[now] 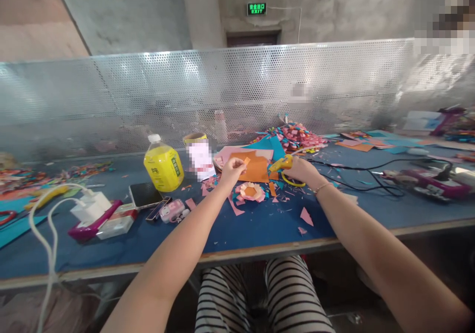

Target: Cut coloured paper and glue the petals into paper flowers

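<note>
My left hand pinches a small orange paper piece above the blue table. My right hand grips a yellow glue gun, its nozzle pointing left toward the orange piece. Just below the hands lies a pink and orange paper flower. An orange paper sheet lies under and behind the hands. Pink and orange scraps are scattered around the flower.
A yellow drink bottle, a phone, a white charger with cable and a magenta tool lie left. A heap of paper cuttings and black cables sit right. A perforated metal screen backs the table.
</note>
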